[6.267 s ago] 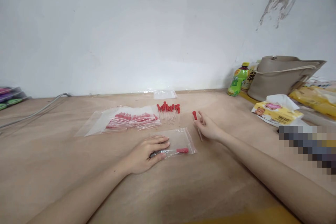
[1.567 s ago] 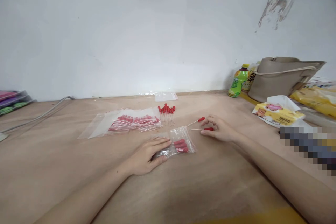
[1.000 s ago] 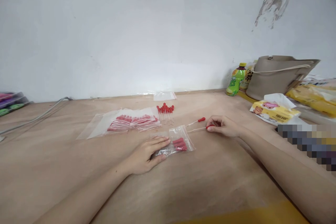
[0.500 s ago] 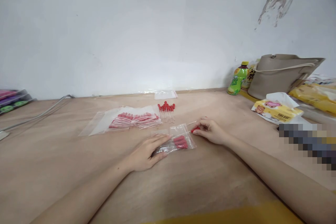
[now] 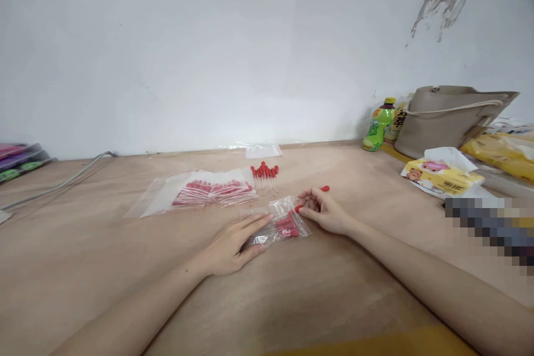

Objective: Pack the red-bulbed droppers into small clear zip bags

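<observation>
My left hand [image 5: 233, 242] lies flat, fingers stretched out, on a small clear zip bag [image 5: 267, 239]. Inside the bag are several droppers with red bulbs [image 5: 287, 225], their tubes partly under my fingers. At the bag's right end, my right hand [image 5: 323, 211] pinches a red-bulbed dropper [image 5: 298, 208], its tube inside the bag's mouth. A second red bulb [image 5: 325, 188] shows beyond my right fingers; its tube is hidden by the hand, so I cannot tell if it is held. Loose red-bulbed droppers [image 5: 263, 172] lie side by side behind the bag.
Filled bags of red-bulbed droppers [image 5: 214, 192] are stacked left of the loose ones. A flat clear bag [image 5: 262, 151] lies by the wall. At right stand a green bottle [image 5: 379, 125], a taupe bag [image 5: 442, 122] and a tissue pack [image 5: 442, 175]. A grey cable [image 5: 75, 178] runs at left.
My right hand has moved left, sliding the pinched dropper deeper into the bag. Another red bulb now shows beyond its fingers. My left hand stays on the bag.
</observation>
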### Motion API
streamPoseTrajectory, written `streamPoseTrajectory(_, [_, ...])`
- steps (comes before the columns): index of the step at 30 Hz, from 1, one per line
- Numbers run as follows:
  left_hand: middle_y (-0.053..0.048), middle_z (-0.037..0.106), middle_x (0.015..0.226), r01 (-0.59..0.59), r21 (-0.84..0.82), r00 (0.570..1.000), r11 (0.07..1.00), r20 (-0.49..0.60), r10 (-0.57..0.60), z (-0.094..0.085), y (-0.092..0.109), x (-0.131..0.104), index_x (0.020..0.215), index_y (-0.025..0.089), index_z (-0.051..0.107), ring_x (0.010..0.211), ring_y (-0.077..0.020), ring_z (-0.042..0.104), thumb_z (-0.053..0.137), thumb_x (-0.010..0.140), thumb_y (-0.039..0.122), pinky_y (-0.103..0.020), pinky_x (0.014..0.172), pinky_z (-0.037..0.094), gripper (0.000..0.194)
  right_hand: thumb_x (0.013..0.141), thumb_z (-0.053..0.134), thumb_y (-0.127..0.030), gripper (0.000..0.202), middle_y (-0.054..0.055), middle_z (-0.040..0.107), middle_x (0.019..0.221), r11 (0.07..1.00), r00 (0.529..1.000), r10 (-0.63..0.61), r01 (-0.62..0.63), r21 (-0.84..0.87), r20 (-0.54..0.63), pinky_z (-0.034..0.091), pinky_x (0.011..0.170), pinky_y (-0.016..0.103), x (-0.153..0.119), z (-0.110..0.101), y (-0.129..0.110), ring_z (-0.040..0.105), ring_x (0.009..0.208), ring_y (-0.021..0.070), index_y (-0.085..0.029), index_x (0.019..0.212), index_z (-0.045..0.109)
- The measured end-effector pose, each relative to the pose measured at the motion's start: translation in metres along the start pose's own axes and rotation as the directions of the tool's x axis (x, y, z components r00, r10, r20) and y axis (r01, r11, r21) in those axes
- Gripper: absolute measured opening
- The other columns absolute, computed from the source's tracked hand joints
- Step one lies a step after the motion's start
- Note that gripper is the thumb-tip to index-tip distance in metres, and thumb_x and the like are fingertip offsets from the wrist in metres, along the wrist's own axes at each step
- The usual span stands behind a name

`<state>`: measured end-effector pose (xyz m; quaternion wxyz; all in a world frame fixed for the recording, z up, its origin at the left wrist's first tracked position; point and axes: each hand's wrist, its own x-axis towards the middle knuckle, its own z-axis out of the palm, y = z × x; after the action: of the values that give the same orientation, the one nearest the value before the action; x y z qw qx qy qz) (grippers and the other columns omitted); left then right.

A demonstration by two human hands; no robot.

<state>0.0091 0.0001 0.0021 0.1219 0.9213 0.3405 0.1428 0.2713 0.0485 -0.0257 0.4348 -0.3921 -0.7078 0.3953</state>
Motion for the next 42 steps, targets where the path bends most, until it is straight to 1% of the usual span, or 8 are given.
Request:
streamPoseTrajectory(6, [-0.001, 0.029, 0.141, -0.009, 0.002, 1.000, 1.000, 0.015, 0.009, 0.000, 0.000, 0.000, 0.137, 0.029, 0.022, 0.126, -0.0201, 0.031, 0.041, 0.090, 0.033, -0.039, 0.103, 0.029, 0.051, 0.072, 0.058, -0.027, 0.024, 0.001, 0.055, 0.079, 0.999, 0.997, -0.038, 0.037, -0.025, -0.061, 0.044, 0.059, 0.025, 0.002, 0.010, 0.000, 0.050, 0.063, 0.0099, -0.019, 0.092, 0.048])
streamPoseTrajectory(17, [-0.001, 0.030, 0.140, -0.003, 0.016, 1.000, 1.000, 0.028, 0.002, 0.002, -0.001, 0.000, 0.136, 0.029, 0.024, 0.127, -0.0190, 0.029, 0.041, 0.089, 0.032, -0.038, 0.104, 0.027, 0.050, 0.079, 0.048, -0.024, 0.036, 0.002, 0.060, 0.081, 0.955, 0.992, -0.129, 0.122, -0.269, -0.008, 0.045, 0.062, 0.026, -0.001, 0.020, 0.003, 0.056, 0.069, 0.0127, -0.020, 0.114, 0.043])
streamPoseTrajectory(20, [-0.001, 0.028, 0.141, 0.004, 0.013, 1.000, 1.000, 0.026, -0.004, 0.001, -0.001, -0.001, 0.136, 0.029, 0.024, 0.127, -0.0194, 0.029, 0.041, 0.090, 0.033, -0.039, 0.103, 0.028, 0.049, 0.081, 0.045, -0.025, 0.036, 0.004, 0.060, 0.082, 0.900, 0.974, -0.204, 0.149, -0.410, -0.094, 0.044, 0.069, 0.030, 0.003, 0.007, 0.002, 0.055, 0.076, 0.0153, -0.019, 0.116, 0.045])
streamPoseTrajectory(22, [-0.001, 0.027, 0.141, 0.000, 0.005, 1.000, 1.000, 0.023, 0.000, 0.001, -0.001, -0.001, 0.136, 0.029, 0.026, 0.128, -0.0197, 0.029, 0.040, 0.090, 0.032, -0.039, 0.103, 0.028, 0.048, 0.078, 0.049, -0.027, 0.031, 0.007, 0.059, 0.089, 0.801, 0.947, -0.269, 0.119, -0.587, -0.175, 0.042, 0.076, 0.035, 0.007, -0.010, 0.006, 0.053, 0.085, 0.0187, -0.019, 0.108, 0.052])
streamPoseTrajectory(26, [0.000, 0.032, 0.139, -0.028, -0.020, 0.999, 0.999, 0.033, 0.029, -0.001, 0.000, 0.000, 0.135, 0.029, 0.029, 0.127, -0.0192, 0.029, 0.040, 0.090, 0.030, -0.041, 0.105, 0.024, 0.046, 0.074, 0.054, -0.035, 0.024, 0.008, 0.056, 0.101, 0.597, 0.971, -0.212, 0.036, -0.801, -0.114, 0.037, 0.082, 0.042, 0.011, -0.046, 0.020, 0.048, 0.097, 0.0251, -0.022, 0.093, 0.062])
streamPoseTrajectory(31, [0.000, 0.033, 0.138, -0.051, -0.017, 0.998, 0.999, 0.040, 0.051, -0.001, -0.001, 0.000, 0.135, 0.030, 0.027, 0.127, -0.0184, 0.030, 0.040, 0.090, 0.029, -0.044, 0.107, 0.015, 0.046, 0.076, 0.051, -0.034, 0.017, 0.007, 0.058, 0.088, 0.651, 0.989, -0.115, 0.003, -0.759, -0.095, 0.040, 0.077, 0.036, 0.011, -0.073, 0.034, 0.050, 0.086, 0.0204, -0.020, 0.076, 0.061])
streamPoseTrajectory(37, [0.001, 0.033, 0.138, -0.043, -0.009, 0.998, 0.999, 0.046, 0.043, 0.000, -0.003, 0.000, 0.135, 0.030, 0.025, 0.127, -0.0177, 0.030, 0.040, 0.091, 0.030, -0.044, 0.108, 0.011, 0.047, 0.076, 0.052, -0.037, 0.019, 0.005, 0.057, 0.081, 0.749, 0.995, -0.095, 0.061, -0.660, -0.017, 0.042, 0.073, 0.032, 0.003, -0.107, 0.027, 0.053, 0.078, 0.0177, -0.020, 0.076, 0.061])
streamPoseTrajectory(42, [0.001, 0.034, 0.138, -0.048, -0.012, 0.998, 0.999, 0.040, 0.049, -0.001, -0.003, -0.001, 0.135, 0.031, 0.025, 0.126, -0.0179, 0.031, 0.040, 0.090, 0.029, -0.044, 0.107, 0.013, 0.047, 0.077, 0.052, -0.035, 0.018, 0.006, 0.058, 0.080, 0.783, 0.991, -0.116, 0.131, -0.608, 0.063, 0.042, 0.074, 0.034, -0.002, -0.104, 0.011, 0.053, 0.078, 0.0182, -0.020, 0.076, 0.061])
